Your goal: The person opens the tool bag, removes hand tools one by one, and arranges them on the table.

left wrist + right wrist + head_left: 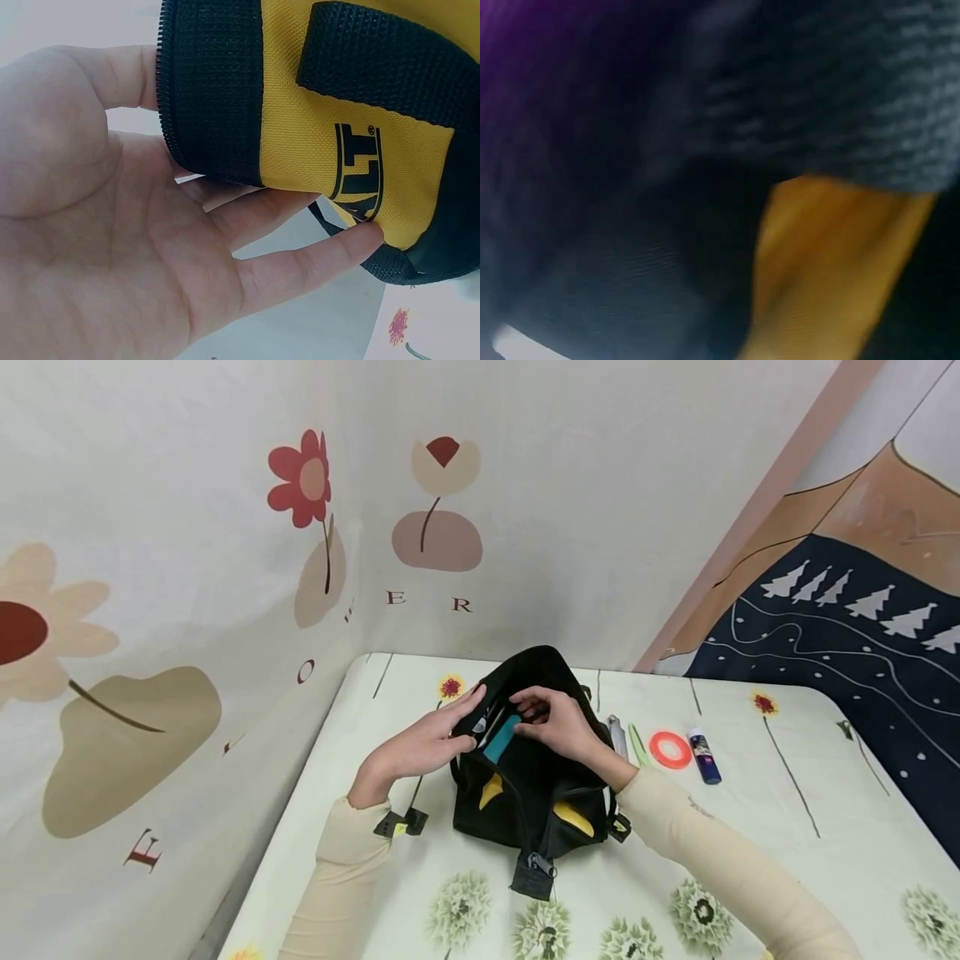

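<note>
A black and yellow zippered fabric bag [487, 818] stands with its mouth open on the table. My left hand [423, 743] grips its left rim, thumb on one side and fingers on the other; the left wrist view shows the left hand [135, 210] with fingers along the bag's yellow side [300, 150]. Inside the mouth, a flat teal item [501, 740] leans in a slot along the left wall. My right hand [558, 722] reaches into the mouth, fingers loosely bent, thumb tip right by the teal item's upper end. Only blurred bag fabric [825, 262] fills the right wrist view.
Right of the bag lie a grey tool [617, 737], a slim green item [638, 745], an orange ring-shaped roll [670, 750] and a dark blue tube with a white cap [705, 758]. A flower-print cloth covers the table [750, 877]. Printed fabric walls [555, 568] stand behind and left.
</note>
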Available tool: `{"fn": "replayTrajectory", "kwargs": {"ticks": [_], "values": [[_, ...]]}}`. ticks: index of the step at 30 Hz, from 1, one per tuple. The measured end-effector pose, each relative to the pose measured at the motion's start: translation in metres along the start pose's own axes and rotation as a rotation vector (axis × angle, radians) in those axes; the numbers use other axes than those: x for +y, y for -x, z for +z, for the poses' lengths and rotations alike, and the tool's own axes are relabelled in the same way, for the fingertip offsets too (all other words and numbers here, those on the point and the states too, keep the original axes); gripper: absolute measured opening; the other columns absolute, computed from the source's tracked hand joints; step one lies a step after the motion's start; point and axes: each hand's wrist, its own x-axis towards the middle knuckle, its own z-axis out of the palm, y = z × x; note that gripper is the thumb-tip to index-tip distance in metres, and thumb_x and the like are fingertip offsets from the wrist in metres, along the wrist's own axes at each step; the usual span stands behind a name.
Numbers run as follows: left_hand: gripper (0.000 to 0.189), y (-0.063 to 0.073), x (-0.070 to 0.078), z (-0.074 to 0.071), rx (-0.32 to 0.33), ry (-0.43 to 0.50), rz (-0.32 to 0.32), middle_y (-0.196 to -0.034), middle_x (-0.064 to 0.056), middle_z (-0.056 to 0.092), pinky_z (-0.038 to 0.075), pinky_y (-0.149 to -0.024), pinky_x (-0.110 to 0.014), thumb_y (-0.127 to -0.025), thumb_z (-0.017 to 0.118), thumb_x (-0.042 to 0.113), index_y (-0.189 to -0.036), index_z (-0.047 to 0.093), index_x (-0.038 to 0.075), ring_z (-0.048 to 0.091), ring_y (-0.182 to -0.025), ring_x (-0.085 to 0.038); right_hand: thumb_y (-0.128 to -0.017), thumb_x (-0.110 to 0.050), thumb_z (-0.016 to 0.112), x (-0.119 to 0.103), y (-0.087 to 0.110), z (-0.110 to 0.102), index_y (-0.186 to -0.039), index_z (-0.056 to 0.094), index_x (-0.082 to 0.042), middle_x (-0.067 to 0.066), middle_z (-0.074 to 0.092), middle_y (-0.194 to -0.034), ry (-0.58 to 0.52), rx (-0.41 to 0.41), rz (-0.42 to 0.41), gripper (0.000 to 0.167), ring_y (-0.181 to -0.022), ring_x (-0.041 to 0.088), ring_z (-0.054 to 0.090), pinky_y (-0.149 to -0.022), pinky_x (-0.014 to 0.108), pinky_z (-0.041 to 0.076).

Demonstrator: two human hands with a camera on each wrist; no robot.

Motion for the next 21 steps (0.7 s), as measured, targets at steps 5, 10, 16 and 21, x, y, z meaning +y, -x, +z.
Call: {"fn": "replayTrajectory", "kwargs": {"ticks": [5,10,16,21], "values": [[0.079,0.001,-0.001,0.0,0.004,-0.01,-0.001,-0.185,-0.017,0.004,0.018,-0.135,-0.06,-0.11,0.051,0.01,-0.178,0.011,0.006,0.006,-0.171,-0.035,-0.093,0.004,0.085,0.012,-0.004,0.008,-0.132,0.073,0.005,0.024,0.074,-0.124,0.009,-0.014,0.026,0.041,-0.113,0.04,0.072,-0.095,0.051,0.062],[0.079,0.001,-0.002,-0.001,0.006,-0.009,-0.006,-0.185,-0.017,0.004,0.018,-0.135,-0.06,-0.11,0.052,0.01,-0.178,0.011,0.006,0.006,-0.171,-0.035,-0.093,0.004,0.085,0.019,-0.007,0.01,-0.137,0.069,0.006,0.025,0.072,-0.126,-0.037,0.004,0.061,0.047,-0.116,0.041,0.069,-0.097,0.053,0.06],[0.079,0.002,-0.002,-0.001,0.004,-0.007,-0.015,-0.185,-0.017,0.004,0.018,-0.135,-0.06,-0.111,0.051,0.011,-0.178,0.011,0.006,0.005,-0.171,-0.035,-0.093,0.004,0.085,0.024,-0.008,0.013,-0.144,0.061,0.009,0.028,0.069,-0.131,-0.091,-0.011,0.137,0.057,-0.121,0.044,0.067,-0.102,0.056,0.058],[0.078,0.002,-0.001,0.0,-0.001,-0.003,-0.01,-0.185,-0.019,0.004,0.019,-0.134,-0.061,-0.112,0.051,0.011,-0.178,0.011,0.005,0.005,-0.171,-0.037,-0.092,0.003,0.087,0.028,-0.008,0.015,-0.152,0.056,0.009,0.032,0.065,-0.14,-0.105,-0.039,0.201,0.067,-0.129,0.048,0.064,-0.111,0.058,0.053]]}}
